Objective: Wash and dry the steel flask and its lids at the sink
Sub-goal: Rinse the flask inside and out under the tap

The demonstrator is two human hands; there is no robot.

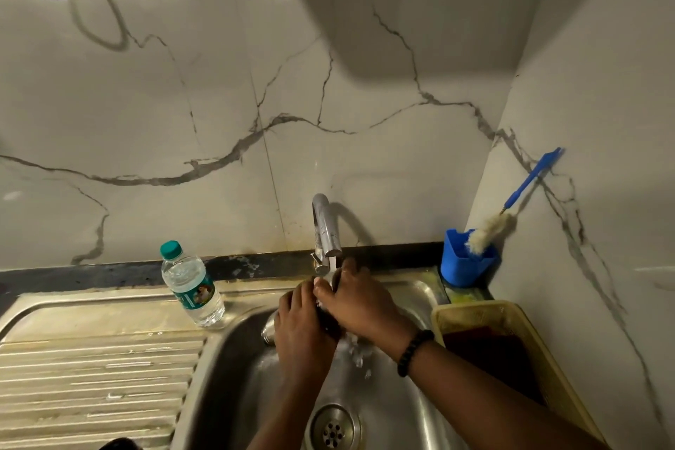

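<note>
Task thing: a small dark piece, likely one of the flask lids (328, 321), held between both hands under the tap; it is mostly hidden, so its exact kind cannot be told.

Left hand (301, 325): fingers curled round the dark piece from the 9 o'clock side, thumb up toward the water.

Right hand (356, 303): fingers wrapped over the piece from 3 o'clock, pinching its top; a black bead bracelet (412, 351) sits on the wrist.

Key relation: the piece lies directly between the hands, touching both, just below the tap spout (326, 226), which stands at 12 o'clock from them. Its long axis seems to run roughly 12 to 6, though the hands hide too much to be sure. Neither hand is clearer of it than the other.

Steel body: a shiny rounded steel part (268, 332), probably the flask, lies in the sink basin (233, 369) just beside the left hand at its 9 o'clock; which way it runs cannot be told.

Water: a thin stream falls onto the hands and splashes toward the drain (332, 429) at 6 o'clock.

Judgement: rinsing is under way; drying is not yet begun.

Writing: the plastic water bottle (191, 285) at 10 o'clock carries a green label, its print too small to read. No other legible text.

Other things: a blue holder (465, 263) with a bottle brush (511, 208) at 2 o'clock; a yellow basket (526, 332) at 3 o'clock.
</note>
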